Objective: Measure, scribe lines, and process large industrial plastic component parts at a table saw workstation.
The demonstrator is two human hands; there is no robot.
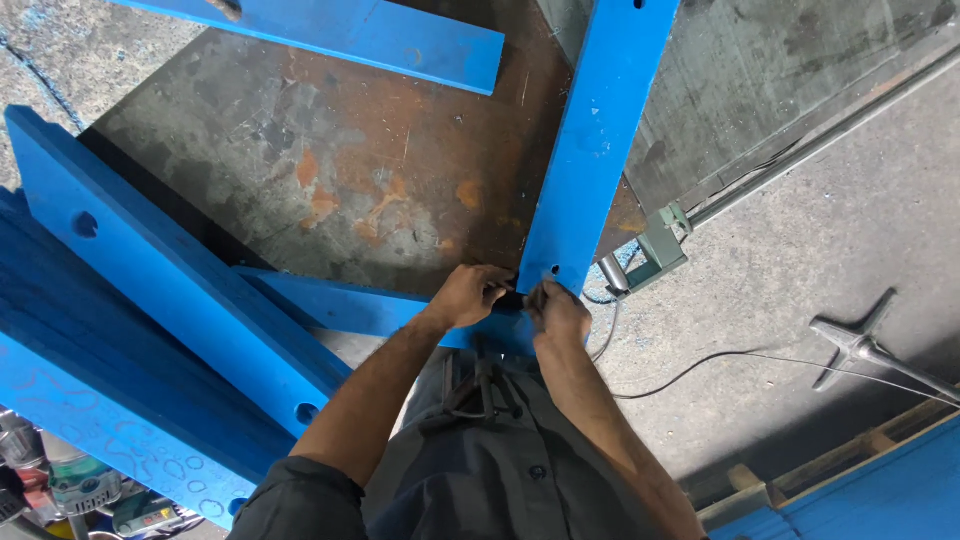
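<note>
Head view: left hand (470, 293) and right hand (556, 310) hide a small dark part (510, 298).

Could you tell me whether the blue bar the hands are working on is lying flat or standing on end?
Lying flat: the long blue bar rests on the rusty steel plate.

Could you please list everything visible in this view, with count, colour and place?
Flat blue-painted steel bars: several, blue, crossing over the plate and stacked at left.
Rusty steel plate: one, brown, under the bars.
Small dark part: one, black, between both hands at a bar end.
Thin cable: one, dark, on concrete floor, right.
Metal cross-shaped tool: one, grey, right.
Left hand: grip on the dark part.
Right hand: grip on the same part.
</note>
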